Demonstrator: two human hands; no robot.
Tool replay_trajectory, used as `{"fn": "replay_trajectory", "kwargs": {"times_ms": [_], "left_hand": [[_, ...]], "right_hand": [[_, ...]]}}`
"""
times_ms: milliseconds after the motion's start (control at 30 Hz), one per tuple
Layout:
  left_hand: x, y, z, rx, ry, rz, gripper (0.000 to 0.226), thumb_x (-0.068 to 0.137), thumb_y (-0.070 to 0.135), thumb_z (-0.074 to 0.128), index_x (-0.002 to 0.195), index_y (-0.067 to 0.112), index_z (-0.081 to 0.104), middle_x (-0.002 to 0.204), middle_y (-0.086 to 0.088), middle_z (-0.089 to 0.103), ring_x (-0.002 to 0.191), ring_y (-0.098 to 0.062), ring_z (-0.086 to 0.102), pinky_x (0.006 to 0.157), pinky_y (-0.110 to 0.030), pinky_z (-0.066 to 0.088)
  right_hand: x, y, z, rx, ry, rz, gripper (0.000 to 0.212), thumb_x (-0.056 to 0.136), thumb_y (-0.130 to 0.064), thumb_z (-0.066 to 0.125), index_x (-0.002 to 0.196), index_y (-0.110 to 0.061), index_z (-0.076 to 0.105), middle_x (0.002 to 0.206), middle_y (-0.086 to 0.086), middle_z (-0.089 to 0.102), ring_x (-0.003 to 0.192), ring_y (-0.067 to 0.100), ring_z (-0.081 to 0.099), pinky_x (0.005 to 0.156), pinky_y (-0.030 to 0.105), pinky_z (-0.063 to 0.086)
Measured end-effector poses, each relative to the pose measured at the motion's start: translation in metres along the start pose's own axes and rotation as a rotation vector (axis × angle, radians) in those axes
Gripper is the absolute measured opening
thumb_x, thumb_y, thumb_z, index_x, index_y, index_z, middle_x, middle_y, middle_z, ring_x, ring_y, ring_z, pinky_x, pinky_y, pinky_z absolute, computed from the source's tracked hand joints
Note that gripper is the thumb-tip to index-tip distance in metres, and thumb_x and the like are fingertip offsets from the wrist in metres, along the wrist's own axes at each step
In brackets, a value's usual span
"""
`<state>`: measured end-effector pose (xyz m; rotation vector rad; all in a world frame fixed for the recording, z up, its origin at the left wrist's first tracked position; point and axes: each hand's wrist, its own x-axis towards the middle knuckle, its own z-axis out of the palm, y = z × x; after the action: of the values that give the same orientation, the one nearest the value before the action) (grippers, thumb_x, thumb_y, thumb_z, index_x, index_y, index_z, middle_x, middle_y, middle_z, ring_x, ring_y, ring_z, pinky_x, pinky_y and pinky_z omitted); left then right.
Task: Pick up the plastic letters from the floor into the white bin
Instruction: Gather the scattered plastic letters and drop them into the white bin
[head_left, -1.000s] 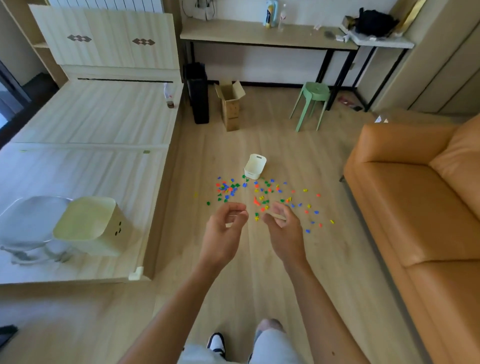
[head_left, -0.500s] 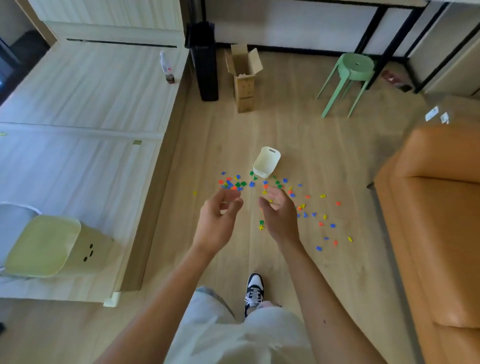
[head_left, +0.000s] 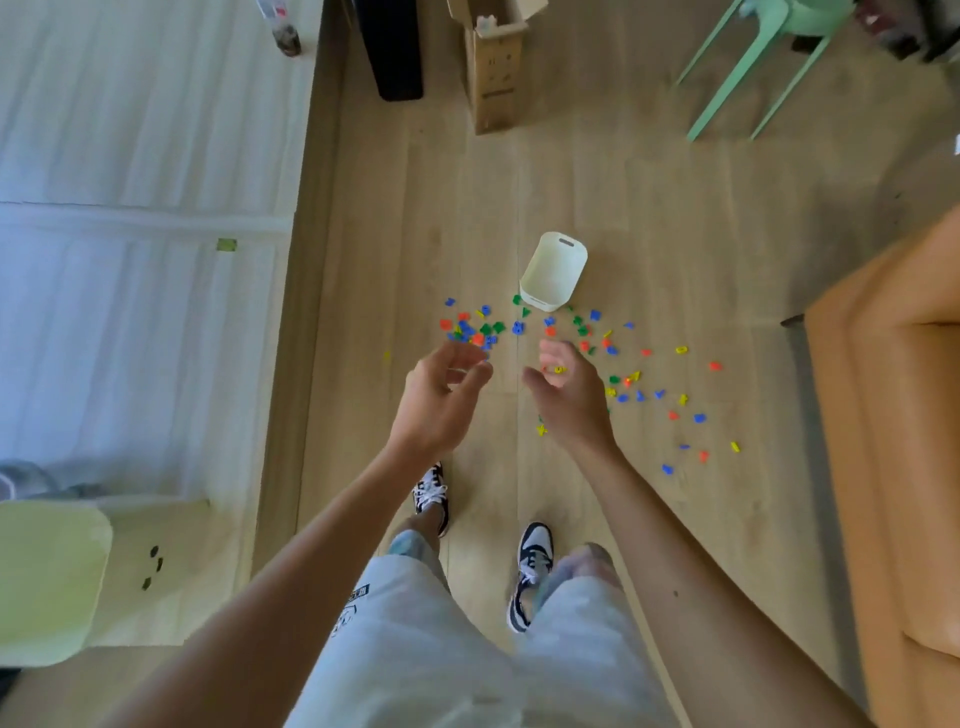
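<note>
Head cam: my left hand (head_left: 441, 400) hangs loose, right hand (head_left: 569, 400) cupped, can't tell if empty. Letters (head_left: 478, 330) just ahead, bin (head_left: 556, 260) beyond the right.

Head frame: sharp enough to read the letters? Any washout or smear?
Head view: the plastic letters are only colour blobs, shapes unreadable; the pale platform at left is washed out by light; the orange sofa at right is smeared; left hand and right hand look fairly crisp.
</note>
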<state>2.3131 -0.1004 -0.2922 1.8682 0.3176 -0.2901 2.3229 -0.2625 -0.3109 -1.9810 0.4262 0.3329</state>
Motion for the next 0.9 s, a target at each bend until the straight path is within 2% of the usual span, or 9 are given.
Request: {"fn": "replay_trajectory", "kwargs": {"times_ms": [100, 167, 267, 367, 500, 567, 700, 767, 900], "left_hand": [[0.049, -0.03, 0.001, 0.062, -0.04, 0.013, 0.018, 0.092, 0.024, 0.061, 0.103, 0.012, 0.069, 0.094, 0.005, 0.07, 0.08, -0.002, 0.062, 0.071, -0.015, 0.046], [0.078, -0.054, 0.005, 0.101, -0.048, -0.006, 0.018, 0.093, 0.021, 0.061, 0.105, 0.01, 0.069, 0.097, 0.003, 0.071, 0.083, -0.005, 0.063, 0.068, -0.005, 0.044], [0.123, -0.103, 0.017, 0.138, -0.048, -0.03, 0.019, 0.092, 0.023, 0.061, 0.105, 0.011, 0.069, 0.097, 0.003, 0.071, 0.086, -0.008, 0.064, 0.066, -0.001, 0.042], [0.171, -0.164, 0.034, 0.176, -0.024, -0.046, 0.019, 0.092, 0.023, 0.06, 0.103, 0.011, 0.069, 0.094, 0.002, 0.07, 0.079, -0.002, 0.062, 0.062, -0.001, 0.04], [0.238, -0.27, 0.059, 0.227, 0.008, -0.053, 0.019, 0.092, 0.024, 0.059, 0.102, 0.011, 0.068, 0.09, 0.005, 0.066, 0.075, 0.005, 0.058, 0.059, -0.003, 0.041], [0.263, -0.311, 0.064, 0.245, 0.013, -0.055, 0.017, 0.093, 0.025, 0.059, 0.101, 0.013, 0.068, 0.09, 0.005, 0.065, 0.074, 0.005, 0.058, 0.06, -0.006, 0.043], [0.322, -0.409, 0.081, 0.305, 0.041, -0.014, 0.014, 0.093, 0.023, 0.06, 0.096, 0.012, 0.067, 0.09, 0.003, 0.067, 0.073, 0.004, 0.058, 0.059, -0.001, 0.039], [0.349, -0.457, 0.086, 0.332, 0.053, 0.003, 0.014, 0.093, 0.022, 0.06, 0.097, 0.011, 0.067, 0.092, 0.001, 0.068, 0.074, -0.002, 0.059, 0.061, -0.001, 0.04], [0.397, -0.547, 0.089, 0.359, 0.185, 0.055, 0.015, 0.092, 0.019, 0.06, 0.101, 0.009, 0.067, 0.094, 0.0, 0.071, 0.083, -0.013, 0.065, 0.073, -0.017, 0.048]], "right_hand": [[0.044, 0.015, 0.022, -0.031, -0.007, 0.027, 0.046, 0.091, -0.023, 0.065, 0.135, -0.018, 0.053, 0.131, -0.001, 0.06, 0.096, 0.006, 0.059, 0.071, 0.0, 0.038], [0.07, 0.029, 0.039, -0.057, -0.027, 0.042, 0.046, 0.09, -0.023, 0.067, 0.134, -0.016, 0.054, 0.129, -0.001, 0.061, 0.096, 0.008, 0.06, 0.069, -0.002, 0.039], [0.115, 0.064, 0.068, -0.098, -0.051, 0.052, 0.044, 0.089, -0.023, 0.068, 0.131, -0.016, 0.056, 0.125, 0.0, 0.062, 0.093, 0.008, 0.06, 0.067, -0.002, 0.038], [0.165, 0.113, 0.107, -0.144, -0.098, 0.031, 0.044, 0.088, -0.021, 0.068, 0.131, -0.016, 0.057, 0.127, 0.002, 0.061, 0.089, 0.007, 0.061, 0.071, 0.007, 0.042], [0.236, 0.199, 0.173, -0.196, -0.164, -0.029, 0.047, 0.087, -0.021, 0.07, 0.131, -0.016, 0.056, 0.127, 0.005, 0.06, 0.085, 0.008, 0.063, 0.085, 0.027, 0.051], [0.263, 0.231, 0.199, -0.207, -0.184, -0.049, 0.049, 0.086, -0.02, 0.071, 0.132, -0.016, 0.056, 0.125, 0.005, 0.06, 0.087, 0.012, 0.065, 0.088, 0.03, 0.051], [0.329, 0.309, 0.268, -0.218, -0.217, -0.106, 0.05, 0.085, -0.018, 0.071, 0.132, -0.017, 0.055, 0.125, 0.004, 0.058, 0.094, 0.017, 0.066, 0.089, 0.031, 0.051], [0.363, 0.342, 0.302, -0.232, -0.229, -0.158, 0.051, 0.083, -0.016, 0.071, 0.132, -0.016, 0.055, 0.123, 0.005, 0.058, 0.093, 0.016, 0.064, 0.087, 0.031, 0.051], [0.421, 0.398, 0.36, -0.277, -0.225, -0.285, 0.052, 0.08, -0.015, 0.072, 0.129, -0.015, 0.057, 0.115, 0.004, 0.058, 0.09, 0.017, 0.062, 0.087, 0.037, 0.052]]}}
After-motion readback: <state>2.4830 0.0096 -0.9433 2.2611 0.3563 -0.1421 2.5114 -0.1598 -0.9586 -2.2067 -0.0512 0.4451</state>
